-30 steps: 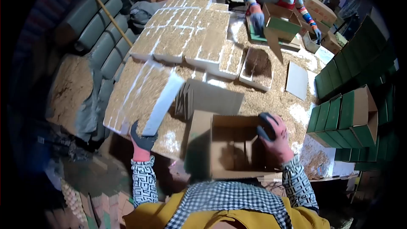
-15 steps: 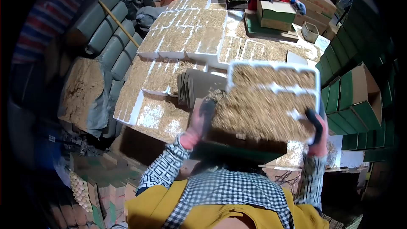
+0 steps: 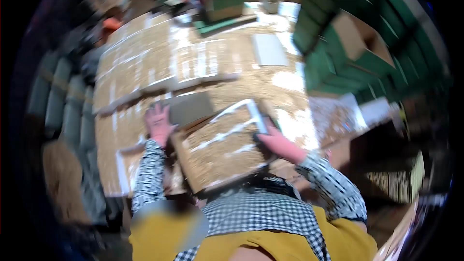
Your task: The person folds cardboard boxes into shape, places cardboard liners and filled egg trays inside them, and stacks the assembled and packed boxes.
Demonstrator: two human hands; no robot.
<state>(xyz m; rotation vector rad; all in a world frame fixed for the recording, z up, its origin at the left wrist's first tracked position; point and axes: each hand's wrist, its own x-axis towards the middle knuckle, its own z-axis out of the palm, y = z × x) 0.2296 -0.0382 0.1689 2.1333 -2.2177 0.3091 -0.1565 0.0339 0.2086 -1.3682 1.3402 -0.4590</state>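
Observation:
A white foam tray (image 3: 250, 108) full of sawdust-like shavings sits tilted at the mouth of an open cardboard box (image 3: 187, 166), right in front of my body. My right hand (image 3: 282, 145), in a pink glove with dark fingertips, grips the tray's right edge, thumb on top and fingers down its outer side. With fingers spread and nothing in it, my gloved left hand (image 3: 159, 122) is off the tray, just left of the box. Grey cardboard sheets (image 3: 191, 108) stand behind the box, beside the left fingers.
More shavings-filled trays (image 3: 140, 58) cover the table's left and back. A flat grey sheet (image 3: 269, 50) lies toward the right. Green cartons (image 3: 333, 63) are stacked at right, one open (image 3: 362, 43). Across the table, a person's sleeves show behind a green box (image 3: 224, 7).
The tray has come down from between both hands into the box and turned. My left hand has let go and moved left with fingers spread. The camera view has swung right.

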